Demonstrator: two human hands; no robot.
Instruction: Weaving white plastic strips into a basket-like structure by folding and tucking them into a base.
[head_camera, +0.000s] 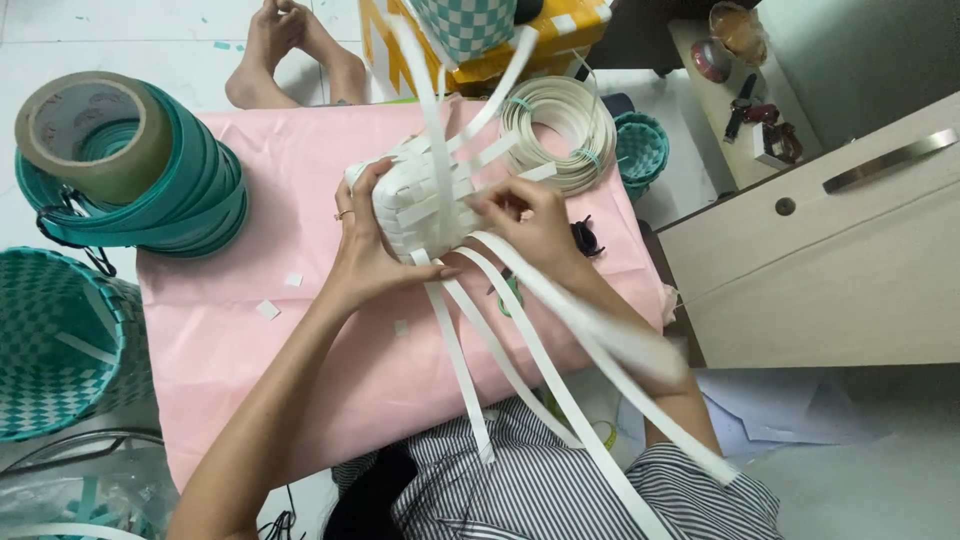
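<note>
A small white woven piece (420, 198) of flat plastic strips is held over a pink cloth (290, 330). My left hand (362, 245) cups it from the left and below, a ring on one finger. My right hand (525, 222) grips its right side, fingers pinching a white strip. Long loose white strips (540, 370) trail from the piece toward my striped shirt, and others stick up toward the top of the view.
A coil of white strip (562, 125) lies behind the piece. A teal strip roll (190, 195) with a tape roll (85, 130) on it sits left. Teal checked baskets (55, 345) stand at left. Another person's bare feet (290, 50) rest beyond. A wooden drawer cabinet (830, 260) stands right.
</note>
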